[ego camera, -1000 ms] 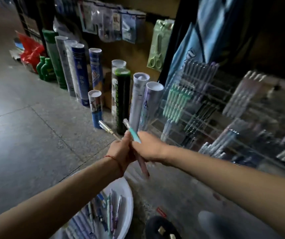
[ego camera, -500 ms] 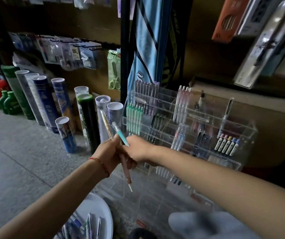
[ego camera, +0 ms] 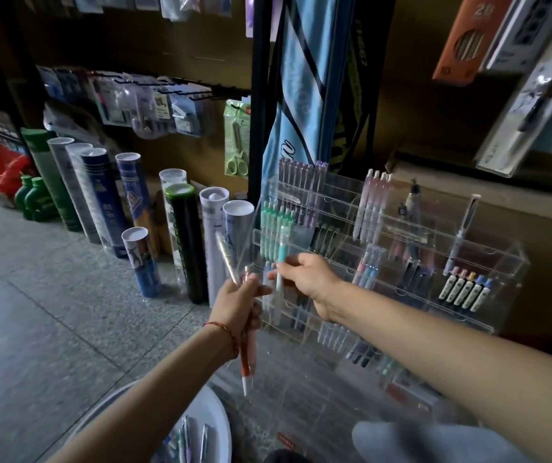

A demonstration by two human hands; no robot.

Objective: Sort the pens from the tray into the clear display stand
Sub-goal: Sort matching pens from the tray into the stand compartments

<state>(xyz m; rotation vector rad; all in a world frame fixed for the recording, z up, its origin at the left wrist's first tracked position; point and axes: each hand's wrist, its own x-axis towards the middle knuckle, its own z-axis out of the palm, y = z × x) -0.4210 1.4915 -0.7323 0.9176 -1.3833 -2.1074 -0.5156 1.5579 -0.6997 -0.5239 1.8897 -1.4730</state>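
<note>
My left hand (ego camera: 238, 304) grips two pens: an orange pen (ego camera: 246, 357) pointing down and a pale tan pen (ego camera: 225, 259) sticking up. My right hand (ego camera: 308, 279) pinches a teal-and-white pen (ego camera: 280, 262) upright, just in front of the clear display stand (ego camera: 498, 259). The stand's tiers hold rows of purple, green, pink and dark pens; the row of green pens (ego camera: 276, 228) is right behind the teal pen. The white tray (ego camera: 216, 416) sits at the bottom edge with several pens lying in it.
Tall cardboard tubes (ego camera: 186, 242) stand on the tiled floor left of the stand. A black pole (ego camera: 261, 105) and a blue bag hang behind it. Packaged stationery hangs on the back wall. Green bottles (ego camera: 34, 202) sit far left. A grey cloth (ego camera: 435, 442) lies bottom right.
The view swung right and up toward the stand. My hands came apart: the right hand took the teal pen away from the left hand's bundle and carried it toward the green row.
</note>
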